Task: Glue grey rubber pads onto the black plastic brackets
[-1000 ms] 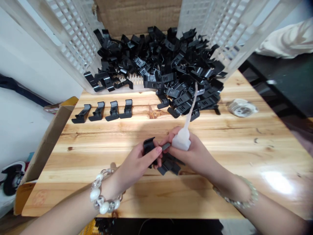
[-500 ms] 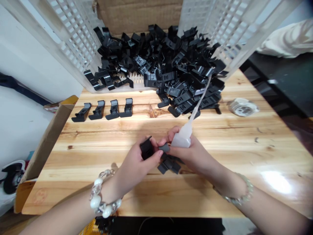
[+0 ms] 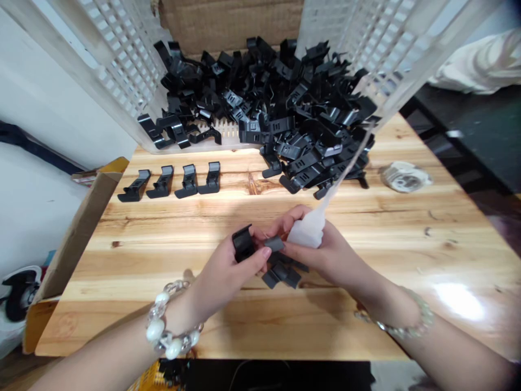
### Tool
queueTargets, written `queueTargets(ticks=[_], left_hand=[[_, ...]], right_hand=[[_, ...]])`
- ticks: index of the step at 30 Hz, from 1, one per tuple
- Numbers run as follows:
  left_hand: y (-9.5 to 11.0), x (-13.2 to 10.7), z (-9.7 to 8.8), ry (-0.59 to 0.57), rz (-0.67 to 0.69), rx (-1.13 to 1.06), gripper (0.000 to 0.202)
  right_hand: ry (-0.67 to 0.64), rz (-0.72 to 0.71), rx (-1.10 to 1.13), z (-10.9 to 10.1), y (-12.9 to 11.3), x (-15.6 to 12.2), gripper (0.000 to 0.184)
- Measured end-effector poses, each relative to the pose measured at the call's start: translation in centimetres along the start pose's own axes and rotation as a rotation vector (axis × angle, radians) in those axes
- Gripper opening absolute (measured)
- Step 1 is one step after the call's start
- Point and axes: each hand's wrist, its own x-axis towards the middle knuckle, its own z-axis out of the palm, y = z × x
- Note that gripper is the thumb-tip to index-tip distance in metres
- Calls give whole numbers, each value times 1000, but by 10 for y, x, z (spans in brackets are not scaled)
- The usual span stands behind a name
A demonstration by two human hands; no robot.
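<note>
My left hand [image 3: 226,277] grips a black plastic clip [image 3: 243,243] between thumb and fingers. My right hand [image 3: 325,255] wraps around a translucent white squeeze bottle [image 3: 305,231], whose long thin nozzle points up and right over the heap. A small dark grey piece [image 3: 274,243] sits between my two hands, and I cannot tell which hand holds it. Just below my hands, a few black parts [image 3: 281,277] lie on the wooden table [image 3: 244,217]. Beaded bracelets circle both wrists.
A large heap of black clips [image 3: 285,108] spills from a white lattice crate [image 3: 122,60] at the back. Several clips [image 3: 189,182] stand in a row at the left. A tape roll [image 3: 405,178] lies at the right, and a cardboard box [image 3: 77,239] borders the left edge.
The bottle's nozzle has swung steadily to the right, from nearly upright to a strong tilt. The clip in my left hand has turned slightly, and the grey piece sits a little higher.
</note>
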Motion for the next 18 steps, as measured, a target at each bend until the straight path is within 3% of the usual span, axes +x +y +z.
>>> queueTargets(ticks=[3, 9, 13, 18], left_hand=[[-3, 2, 0, -83, -62, -150, 24], [-14, 5, 1, -32, -166, -450, 40], [-19, 3, 1, -56, -137, -401, 48], [-19, 0, 3, 11, -161, -360, 55]], right_hand=[[47, 0, -81, 0, -3, 0, 23], [107, 127, -29, 6, -1, 1, 23], [-38, 227, 140, 14, 2, -1, 22], [-46, 229, 199, 22, 5, -3, 27]])
